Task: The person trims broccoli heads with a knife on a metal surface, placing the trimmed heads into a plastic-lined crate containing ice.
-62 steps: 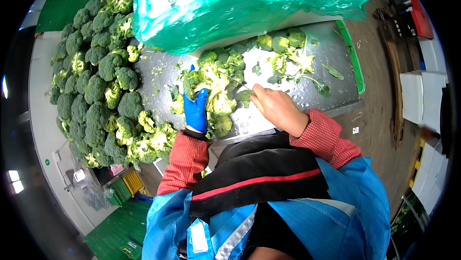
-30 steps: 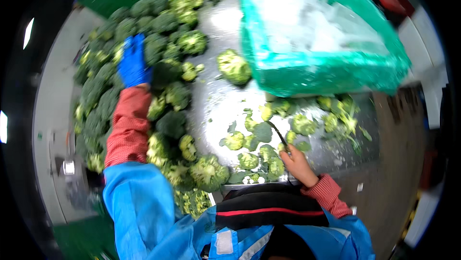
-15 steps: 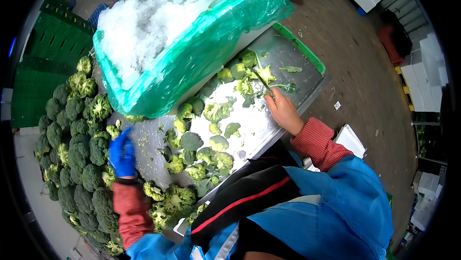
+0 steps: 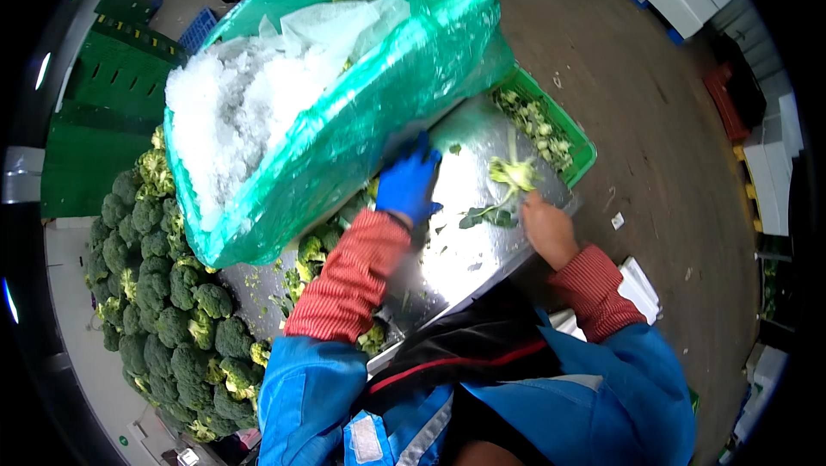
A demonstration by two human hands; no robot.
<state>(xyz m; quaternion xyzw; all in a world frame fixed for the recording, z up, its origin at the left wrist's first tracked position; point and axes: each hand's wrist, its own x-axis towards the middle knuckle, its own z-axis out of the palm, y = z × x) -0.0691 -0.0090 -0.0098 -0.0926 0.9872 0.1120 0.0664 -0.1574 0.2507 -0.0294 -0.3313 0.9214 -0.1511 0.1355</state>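
Note:
My left hand [image 4: 408, 180], in a blue glove, reaches over the metal tabletop [image 4: 465, 246] beside the green plastic bag, its fingers spread. Broccoli florets [image 4: 311, 251] lie near its forearm, partly hidden by the sleeve. At the right edge of the metal my bare right hand [image 4: 549, 229] is closed. The knife seen in it half a second ago is now hidden or too blurred to make out. Just beyond those fingers lie a pale green broccoli offcut [image 4: 514, 173] and a dark leaf [image 4: 488, 217].
The green bag [image 4: 361, 92], holding crushed ice [image 4: 228, 113], stands across the far side. A large heap of broccoli [image 4: 168, 311] rises at the left. Beyond the table's right end sits a green crate [image 4: 583, 153] with trimmings; stacked green crates [image 4: 95, 148] stand far left.
My left hand has swung right from the heap to mid-table. Many florets have left the right half of the metal or are now covered. The right hand has moved slightly right and nearer me.

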